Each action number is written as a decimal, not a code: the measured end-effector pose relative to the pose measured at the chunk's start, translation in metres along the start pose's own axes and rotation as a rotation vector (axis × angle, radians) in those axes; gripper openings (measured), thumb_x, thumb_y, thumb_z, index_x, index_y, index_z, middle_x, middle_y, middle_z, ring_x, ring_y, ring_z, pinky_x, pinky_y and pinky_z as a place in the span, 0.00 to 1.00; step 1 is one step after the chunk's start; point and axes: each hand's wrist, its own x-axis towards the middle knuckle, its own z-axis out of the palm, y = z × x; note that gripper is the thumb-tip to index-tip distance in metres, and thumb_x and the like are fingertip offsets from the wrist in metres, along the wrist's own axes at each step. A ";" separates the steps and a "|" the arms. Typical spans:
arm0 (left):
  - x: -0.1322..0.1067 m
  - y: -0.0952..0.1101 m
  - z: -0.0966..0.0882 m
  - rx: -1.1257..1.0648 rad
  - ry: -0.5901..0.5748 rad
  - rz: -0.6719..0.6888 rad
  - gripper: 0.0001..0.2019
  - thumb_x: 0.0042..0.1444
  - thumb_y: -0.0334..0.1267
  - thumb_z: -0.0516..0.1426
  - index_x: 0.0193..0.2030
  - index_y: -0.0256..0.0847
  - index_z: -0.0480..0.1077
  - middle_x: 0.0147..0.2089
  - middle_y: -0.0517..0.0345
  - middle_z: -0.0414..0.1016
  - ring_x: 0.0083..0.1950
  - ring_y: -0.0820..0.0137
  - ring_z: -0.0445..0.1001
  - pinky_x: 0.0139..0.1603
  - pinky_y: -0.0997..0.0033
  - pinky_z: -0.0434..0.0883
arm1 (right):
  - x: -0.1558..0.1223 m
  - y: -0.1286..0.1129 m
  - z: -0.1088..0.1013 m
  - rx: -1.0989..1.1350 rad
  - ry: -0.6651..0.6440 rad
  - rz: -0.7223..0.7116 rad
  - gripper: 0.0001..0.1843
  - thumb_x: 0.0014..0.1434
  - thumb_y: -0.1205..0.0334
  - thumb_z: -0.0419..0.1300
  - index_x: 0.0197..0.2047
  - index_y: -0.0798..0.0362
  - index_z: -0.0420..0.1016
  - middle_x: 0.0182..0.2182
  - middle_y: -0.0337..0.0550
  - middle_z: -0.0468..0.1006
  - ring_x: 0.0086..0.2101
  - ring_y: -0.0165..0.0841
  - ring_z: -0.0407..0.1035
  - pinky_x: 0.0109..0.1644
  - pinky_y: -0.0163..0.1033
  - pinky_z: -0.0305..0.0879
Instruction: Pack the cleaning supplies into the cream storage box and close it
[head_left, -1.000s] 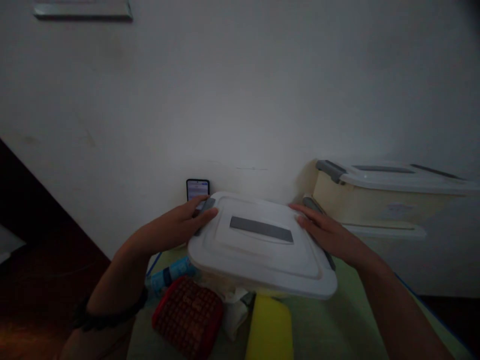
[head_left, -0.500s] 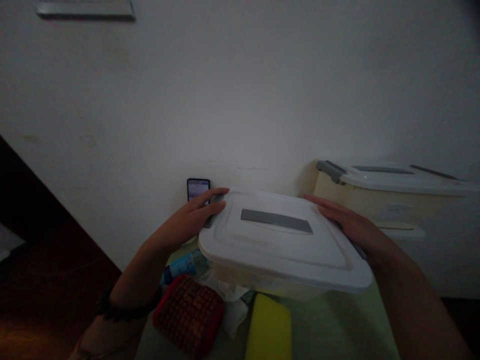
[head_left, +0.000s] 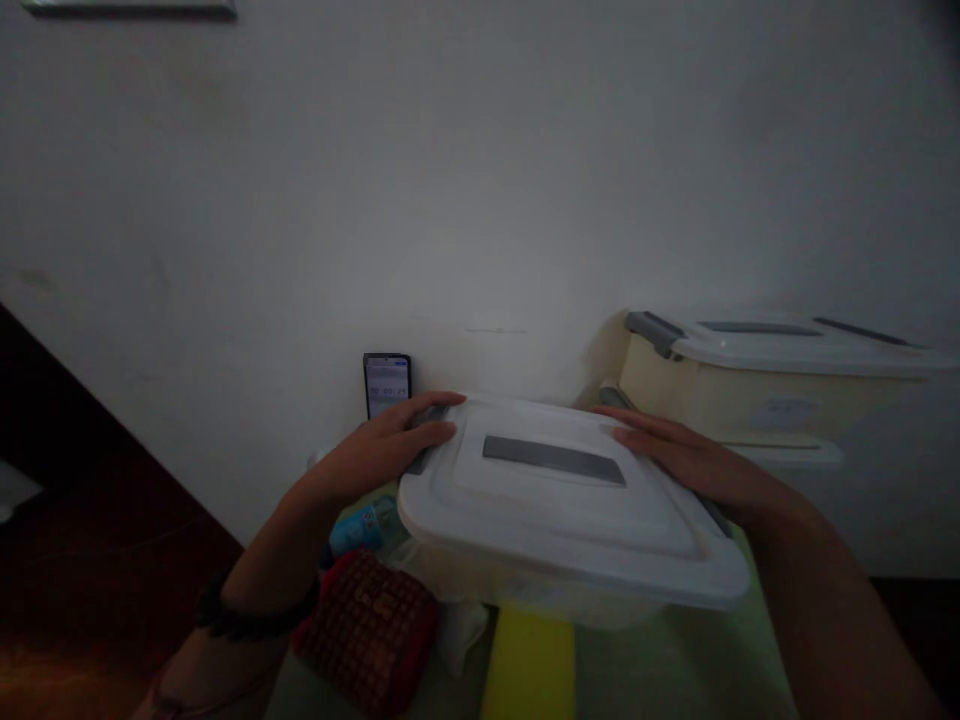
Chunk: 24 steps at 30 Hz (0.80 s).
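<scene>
A white plastic storage box (head_left: 570,520) with a grey strip in its lid sits in front of me in dim light. My left hand (head_left: 390,445) grips the lid's left end over a grey latch. My right hand (head_left: 679,458) lies on the lid's right end, fingers curled over the edge. Both hands hold the box above the things below it.
A phone (head_left: 387,383) leans upright against the white wall. A second cream box with a white lid (head_left: 757,375) stands at the right. Below lie a red patterned pouch (head_left: 367,630), a blue bottle (head_left: 360,525), a yellow object (head_left: 529,670) and a pale green surface (head_left: 690,670).
The box has shifted to the right and slightly nearer over the last second. Both hands have stayed on its ends, the left sliding further onto the lid.
</scene>
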 end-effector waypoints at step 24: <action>0.005 -0.010 -0.001 -0.240 0.111 -0.036 0.25 0.51 0.47 0.54 0.57 0.45 0.67 0.49 0.55 0.74 0.41 0.61 0.73 0.34 0.68 0.69 | -0.009 -0.019 0.002 0.547 0.241 0.091 0.19 0.56 0.54 0.58 0.52 0.44 0.73 0.58 0.34 0.70 0.58 0.37 0.62 0.64 0.43 0.54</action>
